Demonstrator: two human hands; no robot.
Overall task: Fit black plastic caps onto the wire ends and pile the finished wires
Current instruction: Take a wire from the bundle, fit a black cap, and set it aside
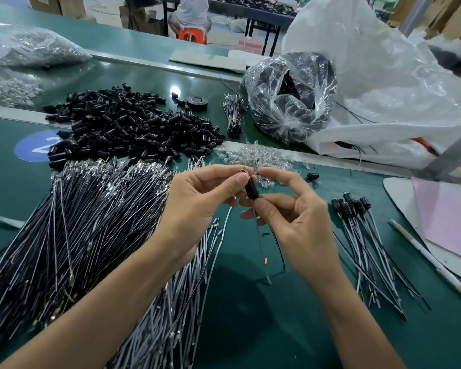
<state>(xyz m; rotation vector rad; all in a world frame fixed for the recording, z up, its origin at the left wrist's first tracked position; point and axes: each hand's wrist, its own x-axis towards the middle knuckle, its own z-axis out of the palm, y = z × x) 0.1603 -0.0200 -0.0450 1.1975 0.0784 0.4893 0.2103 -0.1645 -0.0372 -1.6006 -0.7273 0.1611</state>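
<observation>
My left hand [197, 201] and my right hand [293, 217] meet at the middle of the green table [277, 328]. Between them stands a black plastic cap [251, 189] on a wire, with metal terminals sticking out at its top. My left thumb and fingers pinch the terminals; my right thumb and fingers pinch the cap's lower end. The wire [260, 243] hangs down from the cap. A heap of loose black caps [128, 126] lies far left. Uncapped wires [77, 222] spread at the left. Several capped wires [367, 241] are piled at the right.
Small clear bulbs [256, 155] are heaped just beyond my hands. A clear bag of black parts [290, 102] and a big white bag [383, 89] stand at the back right. A tied wire bundle [234, 115], a tape roll [197, 103], a pen [431, 262] and pink paper [447, 219] lie around.
</observation>
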